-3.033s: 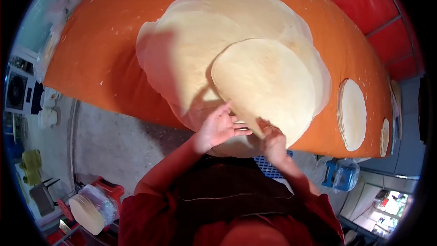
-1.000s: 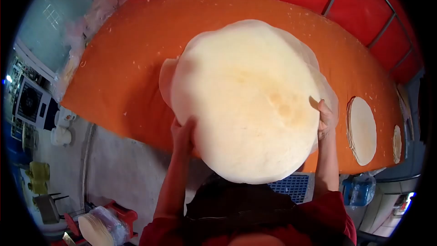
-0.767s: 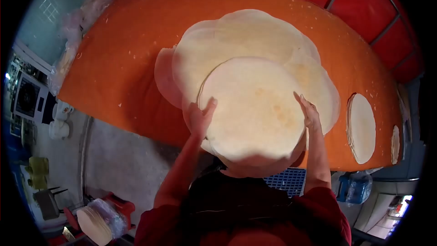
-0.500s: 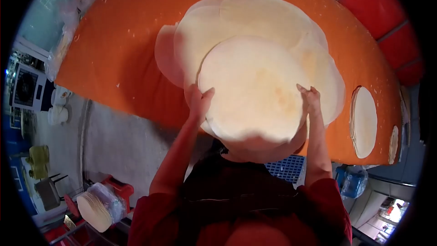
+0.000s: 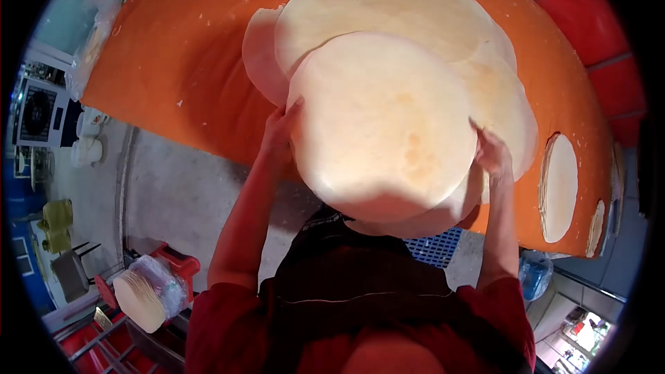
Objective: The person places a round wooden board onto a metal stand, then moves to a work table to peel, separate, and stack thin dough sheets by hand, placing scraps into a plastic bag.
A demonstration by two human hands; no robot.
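Note:
A large round sheet of thin flatbread (image 5: 381, 118) is between my hands, its near edge in shadow. My left hand (image 5: 280, 127) grips its left edge, thumb on top and the other fingers hidden underneath. At the right edge my right hand (image 5: 493, 151) holds it the same way, fingers partly hidden. Beneath and beyond it lie several overlapping thin round sheets (image 5: 409, 7) on the orange cloth (image 5: 166, 62). Some of these hang over the near edge of the cloth.
A stack of round sheets (image 5: 559, 187) lies at the right, with a smaller stack (image 5: 595, 228) beyond it. Lower left, a red stool (image 5: 181, 263) stands by a bagged stack of sheets (image 5: 138, 301). A blue crate (image 5: 435, 248) and a blue bottle (image 5: 535, 273) are below the table edge.
From one hand near its close edge, both hands have moved to the sides of the round sheet. It was lifted, then lowered; now it appears larger and nearer again. The view has tilted.

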